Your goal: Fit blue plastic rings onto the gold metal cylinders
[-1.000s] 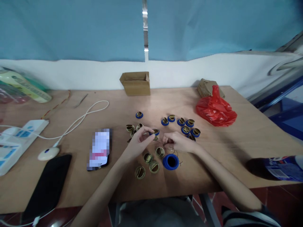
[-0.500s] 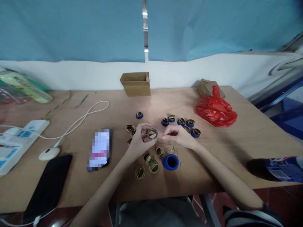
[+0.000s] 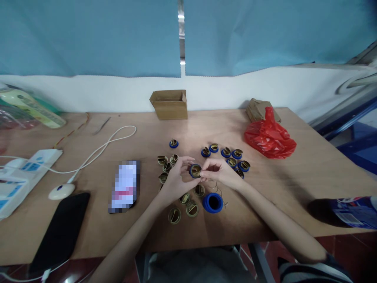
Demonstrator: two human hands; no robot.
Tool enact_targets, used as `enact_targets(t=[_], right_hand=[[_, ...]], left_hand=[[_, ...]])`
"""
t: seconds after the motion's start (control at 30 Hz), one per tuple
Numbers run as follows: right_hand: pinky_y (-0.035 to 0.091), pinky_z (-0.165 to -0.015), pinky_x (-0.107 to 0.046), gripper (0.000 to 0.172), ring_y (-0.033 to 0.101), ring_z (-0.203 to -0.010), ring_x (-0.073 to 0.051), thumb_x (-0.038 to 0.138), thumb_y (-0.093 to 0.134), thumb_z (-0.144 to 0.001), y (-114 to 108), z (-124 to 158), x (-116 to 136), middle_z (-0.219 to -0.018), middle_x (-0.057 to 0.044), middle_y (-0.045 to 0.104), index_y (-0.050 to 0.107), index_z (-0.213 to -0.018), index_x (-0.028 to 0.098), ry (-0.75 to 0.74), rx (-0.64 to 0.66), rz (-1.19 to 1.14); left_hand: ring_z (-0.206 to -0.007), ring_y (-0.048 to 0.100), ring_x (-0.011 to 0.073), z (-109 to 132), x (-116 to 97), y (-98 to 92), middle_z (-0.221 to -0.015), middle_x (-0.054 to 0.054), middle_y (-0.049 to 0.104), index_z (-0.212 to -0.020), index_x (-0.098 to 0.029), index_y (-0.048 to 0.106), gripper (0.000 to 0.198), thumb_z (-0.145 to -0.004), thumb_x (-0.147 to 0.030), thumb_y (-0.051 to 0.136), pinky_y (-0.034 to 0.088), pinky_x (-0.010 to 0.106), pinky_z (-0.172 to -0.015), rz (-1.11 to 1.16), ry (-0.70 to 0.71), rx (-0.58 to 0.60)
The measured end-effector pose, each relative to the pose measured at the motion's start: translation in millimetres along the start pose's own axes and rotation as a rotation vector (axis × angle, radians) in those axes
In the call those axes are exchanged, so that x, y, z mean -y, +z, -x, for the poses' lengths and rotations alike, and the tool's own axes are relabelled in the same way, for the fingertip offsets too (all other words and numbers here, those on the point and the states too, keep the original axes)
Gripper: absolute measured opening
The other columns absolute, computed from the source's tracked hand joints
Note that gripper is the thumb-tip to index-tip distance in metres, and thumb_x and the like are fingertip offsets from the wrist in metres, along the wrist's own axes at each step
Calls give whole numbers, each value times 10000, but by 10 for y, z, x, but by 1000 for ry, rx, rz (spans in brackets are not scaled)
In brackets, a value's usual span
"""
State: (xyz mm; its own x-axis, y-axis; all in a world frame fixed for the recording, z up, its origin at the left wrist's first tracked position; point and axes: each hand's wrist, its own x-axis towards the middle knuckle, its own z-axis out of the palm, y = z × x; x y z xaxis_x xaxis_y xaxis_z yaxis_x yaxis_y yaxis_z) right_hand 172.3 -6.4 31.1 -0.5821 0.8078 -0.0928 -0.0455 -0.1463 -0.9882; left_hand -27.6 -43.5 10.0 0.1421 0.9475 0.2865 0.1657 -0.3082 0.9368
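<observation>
My left hand (image 3: 180,175) grips a round brass-coloured piece (image 3: 195,171) with a dark blue rim between thumb and fingers. My right hand (image 3: 217,171) is pinched closed with its fingertips at the right edge of that piece; what they pinch, if anything, is hidden. Just below the hands a blue ring-shaped spool (image 3: 212,203) sits on the table, with loose thin strands beside it. Several brass pieces (image 3: 192,208) without blue rims lie below and left of my left hand, some partly covered. Several blue-rimmed pieces (image 3: 237,153) lie beyond my right hand.
On the wooden table (image 3: 118,236) stand an open cardboard box (image 3: 172,110) and a red plastic bag (image 3: 269,137). Left are a lit phone (image 3: 125,184), a black phone (image 3: 60,230), a white cable and a power strip (image 3: 29,173). A dark bottle (image 3: 344,211) lies at right.
The blue-rimmed piece in my left hand has shifted slightly right. My right fingertips, apart from it before, now meet its right edge.
</observation>
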Motion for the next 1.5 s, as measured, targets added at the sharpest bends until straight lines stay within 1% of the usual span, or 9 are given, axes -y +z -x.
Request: enact_targets(t=[0.2, 0.4, 0.57, 0.67, 0.8, 0.97, 1.17, 1.37, 1.5], right_hand=[[524, -583, -225, 238, 636, -580, -95, 367, 864, -748, 32, -19, -19, -671, 11, 718, 716, -740, 182, -19, -65, -4], [541, -578, -228, 246, 635, -572, -96, 418, 819, -797, 33, -28, -49, -653, 2, 707, 774, -778, 177, -3, -63, -12], [584, -665, -244, 293, 698, -678, -113, 448, 726, -894, -8, -15, -45, -770, -34, 751, 785, -912, 162, -37, -14, -50], [594, -735, -249, 233, 715, -747, -114, 390, 751, -886, -38, -6, -28, -827, -30, 762, 771, -976, 177, -60, -3, -99], [593, -771, -268, 198, 702, -755, -111, 321, 771, -869, -52, 12, 4, -851, -17, 755, 746, -1016, 190, -44, -2, -111], [555, -679, -229, 248, 677, -714, -101, 297, 822, -805, -41, 17, 13, -818, 1, 736, 727, -1006, 188, -3, 2, -96], [456, -527, -195, 237, 598, -576, -81, 385, 791, -832, -40, 0, -31, -701, 15, 695, 691, -899, 180, 7, -17, -27], [406, -491, -195, 347, 543, -525, -74, 507, 699, -899, -28, -20, -81, -647, 28, 635, 665, -850, 165, -21, 1, 78], [407, -506, -198, 392, 569, -552, -78, 546, 662, -917, -27, -25, -126, -674, 18, 626, 652, -843, 161, -37, 5, 78]], left_hand=[[-1064, 691, 207, 0, -21, 5, -1178, 59, 633, -1181, -239, 545, 498, -763, -228, 814, 558, 410, -986, -17, -15, 11], [-1016, 710, 204, 7, -62, 23, -1107, 54, 676, -1140, -223, 558, 462, -755, -213, 814, 575, 368, -915, 13, -72, 54], [-1002, 703, 198, 9, -38, 9, -1096, 52, 670, -1115, -217, 578, 430, -754, -205, 810, 555, 371, -930, -16, -63, 33], [-991, 704, 202, 10, -10, 7, -1096, 52, 668, -1112, -220, 585, 443, -744, -231, 832, 552, 368, -920, 0, -76, 4], [-993, 703, 202, 11, 2, 4, -1078, 48, 674, -1109, -224, 581, 431, -759, -240, 831, 547, 365, -920, 20, -90, 4], [-996, 700, 197, 20, 11, -4, -1100, 46, 668, -1138, -232, 574, 451, -766, -233, 830, 546, 359, -920, 26, -73, 35], [-977, 710, 208, 12, -24, -2, -1058, 49, 691, -1086, -226, 582, 386, -777, -232, 813, 552, 378, -907, 11, -79, 35], [-965, 720, 207, 9, -31, 1, -1038, 47, 706, -1081, -224, 586, 381, -772, -215, 809, 567, 369, -892, 10, -75, 33], [-953, 728, 205, 8, -27, 14, -1019, 37, 715, -1072, -222, 587, 369, -772, -195, 801, 576, 367, -891, -11, -76, 42]])
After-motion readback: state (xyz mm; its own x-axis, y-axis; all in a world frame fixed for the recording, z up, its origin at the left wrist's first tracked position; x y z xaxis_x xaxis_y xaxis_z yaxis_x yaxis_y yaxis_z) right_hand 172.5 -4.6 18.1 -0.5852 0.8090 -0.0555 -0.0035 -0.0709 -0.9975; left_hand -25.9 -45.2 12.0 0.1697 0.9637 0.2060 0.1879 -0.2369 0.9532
